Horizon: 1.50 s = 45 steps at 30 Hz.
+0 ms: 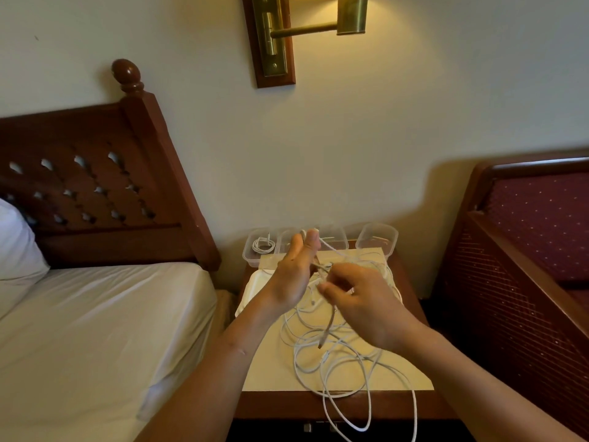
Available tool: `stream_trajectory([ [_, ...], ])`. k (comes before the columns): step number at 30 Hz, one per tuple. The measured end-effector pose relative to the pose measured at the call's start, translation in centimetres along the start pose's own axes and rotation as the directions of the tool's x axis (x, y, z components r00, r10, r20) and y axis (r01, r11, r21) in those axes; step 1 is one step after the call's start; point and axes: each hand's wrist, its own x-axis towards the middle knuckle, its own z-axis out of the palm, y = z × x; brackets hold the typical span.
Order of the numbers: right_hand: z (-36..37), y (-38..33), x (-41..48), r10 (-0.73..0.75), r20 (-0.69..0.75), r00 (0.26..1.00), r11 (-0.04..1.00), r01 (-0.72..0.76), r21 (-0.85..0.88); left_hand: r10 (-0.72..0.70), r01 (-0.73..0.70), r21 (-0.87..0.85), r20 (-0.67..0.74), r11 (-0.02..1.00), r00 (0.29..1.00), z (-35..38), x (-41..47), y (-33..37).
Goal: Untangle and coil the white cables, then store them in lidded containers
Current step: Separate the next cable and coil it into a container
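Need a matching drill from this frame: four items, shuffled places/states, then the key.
1. leftmost clear plastic container
2. tangled white cables
3. brass wall lamp
4. white pillow

A. mounted on the cream wall
B. on the white-sheeted bed
C. loops hang over the dark wooden nightstand front edge
D. holds one coiled white cable

Pairs: 1-D, 2-C, 3-A, 4-B

Small dark wooden surface (277, 406) with a cream sheet (271, 371) on top; tangled white cables (338, 355) sprawled across it; clear plastic tubs (377, 239) along the back.
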Motion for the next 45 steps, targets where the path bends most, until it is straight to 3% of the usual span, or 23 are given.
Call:
stream_trajectory([
  [2,-1.4,-0.8,0.0,0.126,0.034,0.991,0.913,-0.130,0.387,0.020,-0.021,0.032,0.026,0.999,0.999,-0.6,0.0,-0.2],
  [4,-2.4,-0.9,0.0,0.105,0.058,0.993,0.855,-0.120,0.505,0.031,-0.031,-0.018,-0.001,0.999,1.000,-0.7,-0.3,0.2],
  [7,-2.5,-0.3,-0.3,-0.050,0.173,0.984,0.982,0.017,0.187,0.024,-0.041,-0.165,-0.102,0.986,0.994,-0.5,-0.5,0.5],
  [9,-2.3,-0.3,-0.5,-0.063,0.255,0.965,0.998,0.068,-0.010,0.022,-0.042,-0.181,-0.110,0.983,0.994,-0.4,-0.7,0.5],
  [11,-2.5,-0.7,-0.7,-0.107,0.093,0.990,0.990,0.114,-0.080,0.037,-0.052,-0.207,-0.078,0.977,0.996,-0.5,-1.0,0.4],
  [13,-2.9,-0.8,-0.5,-0.181,-0.196,0.964,0.984,0.176,-0.042,0.067,-0.077,-0.252,-0.047,0.965,0.997,-0.7,-1.0,0.1],
  [15,-3.4,-0.7,0.1,-0.092,-0.320,0.943,0.988,0.127,0.091,0.097,-0.100,-0.304,-0.025,0.947,0.995,-1.0,-1.2,0.2],
  [17,-3.8,-0.4,0.7,0.070,-0.191,0.979,0.987,-0.040,0.155,0.117,-0.114,-0.373,-0.016,0.921,0.993,-1.3,-1.4,0.5],
  [20,-3.7,0.3,1.0,0.254,0.086,0.963,0.963,-0.260,0.066,0.097,-0.087,-0.475,-0.003,0.876,0.995,-1.4,-1.6,0.9],
  [23,-3.6,0.1,1.2,0.206,0.039,0.978,0.966,-0.210,0.154,0.059,-0.041,-0.511,0.018,0.859,0.998,-1.5,-1.6,0.7],
  [24,-3.5,0.3,1.2,0.142,-0.070,0.987,0.983,-0.132,0.129,0.050,-0.031,-0.515,0.022,0.856,0.999,-1.4,-1.7,0.8],
  [26,-3.4,0.6,1.4,-0.114,-0.342,0.933,0.976,0.042,-0.213,0.026,-0.016,-0.532,0.011,0.846,1.000,-1.2,-1.8,1.1],
  [28,-3.0,0.9,1.9,-0.348,-0.396,0.850,0.822,0.074,-0.564,-0.006,-0.002,-0.552,-0.013,0.834,1.000,-1.1,-1.9,1.5],
  [31,-2.6,1.8,2.5,-0.272,-0.348,0.897,0.752,-0.027,-0.658,-0.032,0.017,-0.627,-0.013,0.779,0.999,-1.1,-1.9,1.8],
  [33,-2.3,2.4,2.8,-0.128,-0.276,0.953,0.830,-0.049,-0.556,-0.036,0.024,-0.708,-0.002,0.706,0.999,-1.1,-2.0,2.2],
  [34,-2.2,2.3,2.9,-0.027,-0.240,0.970,0.941,-0.057,-0.334,-0.040,0.025,-0.750,-0.002,0.661,0.999,-1.2,-2.0,2.3],
  [35,-2.1,2.1,2.9,0.092,-0.188,0.978,0.996,-0.094,-0.006,-0.033,0.027,-0.782,0.008,0.622,0.999,-1.2,-2.0,2.4],
  [36,-1.9,2.0,3.0,0.181,-0.146,0.973,0.955,-0.138,0.262,-0.025,0.033,-0.801,0.022,0.598,0.999,-1.2,-2.0,2.5],
  [37,-1.9,2.1,3.0,0.220,-0.118,0.968,0.898,-0.154,0.412,-0.026,0.042,-0.807,0.032,0.589,0.999,-1.2,-2.0,2.5],
  [41,-2.5,2.7,3.3,0.088,0.042,0.995,0.852,-0.097,0.515,-0.062,0.095,-0.780,0.072,0.619,0.995,-1.0,-2.0,2.3],
  [45,-3.3,2.0,3.5,-0.010,0.194,0.981,0.862,-0.090,0.499,-0.059,0.148,-0.736,0.145,0.661,0.988,-0.9,-2.2,2.1],
])
